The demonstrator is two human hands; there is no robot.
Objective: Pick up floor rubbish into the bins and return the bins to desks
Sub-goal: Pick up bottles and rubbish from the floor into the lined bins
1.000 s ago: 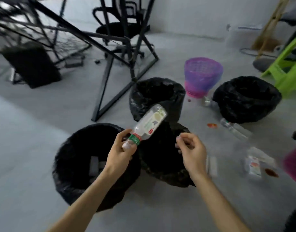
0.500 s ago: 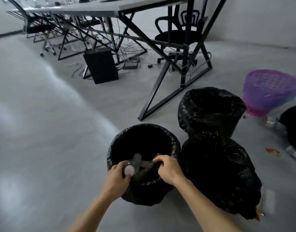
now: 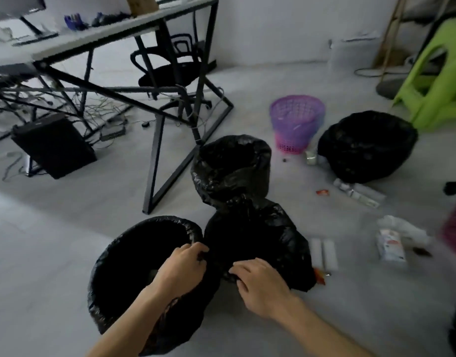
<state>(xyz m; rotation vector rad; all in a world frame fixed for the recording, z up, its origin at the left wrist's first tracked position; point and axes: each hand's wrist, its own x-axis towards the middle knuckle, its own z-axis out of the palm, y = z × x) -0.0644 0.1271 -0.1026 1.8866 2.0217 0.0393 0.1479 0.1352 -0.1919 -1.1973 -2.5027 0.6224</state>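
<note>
Bottle gone from L hand (image 3: 181, 266), prob. binned; L hand pinching bin (image 3: 134, 228) rim; R hand (image 3: 257, 282) gripping adjacent bag (image 3: 260, 235); floor litter (image 3: 390, 244) remaining.

At lower centre the left grip (image 3: 181, 266) curls over the right rim of the near bin (image 3: 113, 269), which is black-lined. The right grip (image 3: 257, 286) pinches the liner of the next bin (image 3: 268, 233), which touches the near bin. Behind stand a third bin (image 3: 232, 163), a purple basket (image 3: 296, 122) and a fourth bin (image 3: 366, 145). Bottles (image 3: 358, 191) and a carton (image 3: 390, 244) lie on the floor (image 3: 54, 228) at right; a desk (image 3: 93, 37) fills the upper left.
</note>
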